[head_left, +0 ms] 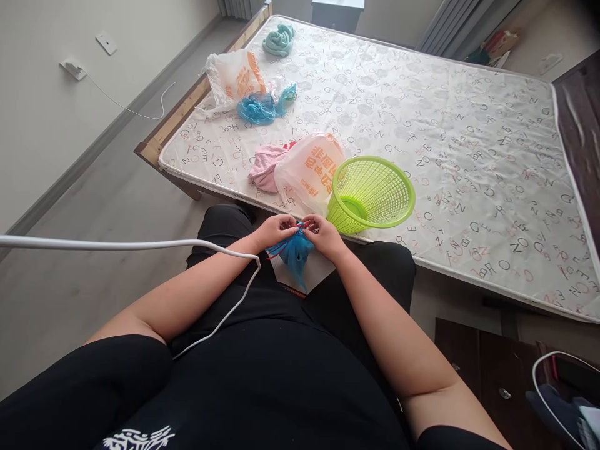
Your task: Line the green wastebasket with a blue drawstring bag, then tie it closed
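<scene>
Between my knees hangs a blue plastic bag (pixel 296 255), gathered at its top, with thin red strings (pixel 276 252) about its neck. My left hand (pixel 275 230) pinches the strings and bag top from the left. Fingertips of my right hand (pixel 324 235) close on the same spot from the right, nearly touching the left ones. Behind the hands, a green mesh basket (pixel 375 219) stands tilted on the bed's edge, its open top facing up and right. Beside it lies a white plastic bag (pixel 307 172) with orange print, partly over a pink cloth (pixel 266 167).
The mattress (pixel 450 162) stretches ahead. At its far left are another white bag (pixel 232 78), a crumpled blue bag (pixel 257 107) and a teal cloth (pixel 279 40). A white cable (pixel 140 244) crosses over my left forearm. A dark drawer unit (pixel 487 369) stands lower right.
</scene>
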Demonstrator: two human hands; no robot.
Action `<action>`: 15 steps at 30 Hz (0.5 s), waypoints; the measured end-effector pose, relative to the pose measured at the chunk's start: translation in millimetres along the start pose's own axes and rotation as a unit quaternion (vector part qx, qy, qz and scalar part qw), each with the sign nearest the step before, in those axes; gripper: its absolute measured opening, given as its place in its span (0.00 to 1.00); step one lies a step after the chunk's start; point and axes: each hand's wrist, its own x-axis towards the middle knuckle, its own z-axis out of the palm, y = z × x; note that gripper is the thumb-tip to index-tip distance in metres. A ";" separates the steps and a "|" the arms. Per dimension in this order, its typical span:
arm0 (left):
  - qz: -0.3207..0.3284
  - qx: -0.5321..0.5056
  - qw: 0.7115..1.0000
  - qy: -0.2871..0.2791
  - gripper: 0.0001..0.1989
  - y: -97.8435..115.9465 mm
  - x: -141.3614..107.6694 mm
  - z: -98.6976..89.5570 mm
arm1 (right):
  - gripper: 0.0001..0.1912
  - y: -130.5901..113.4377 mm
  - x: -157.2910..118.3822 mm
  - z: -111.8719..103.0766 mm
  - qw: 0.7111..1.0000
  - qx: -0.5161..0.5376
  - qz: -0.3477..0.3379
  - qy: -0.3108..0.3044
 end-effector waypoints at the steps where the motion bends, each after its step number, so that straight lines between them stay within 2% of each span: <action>1: -0.004 -0.011 1.000 0.003 0.17 0.9 0.3 -0.5 | 0.14 0.0 0.2 -0.8 1.000 -0.014 -0.009 0.011; 6: -0.019 -0.051 0.998 -0.010 0.21 2.9 1.2 -1.0 | 0.09 -4.2 0.0 -5.6 0.991 -0.079 -0.073 0.074; 11: -0.012 -0.049 0.998 -0.026 0.21 0.3 0.6 0.2 | 0.04 -6.2 -1.1 -5.7 0.987 -0.129 -0.085 0.046; 15: -0.007 -0.070 0.997 -0.041 0.21 -1.6 0.2 0.4 | 0.05 -4.6 -1.2 -3.5 0.988 -0.131 -0.073 0.018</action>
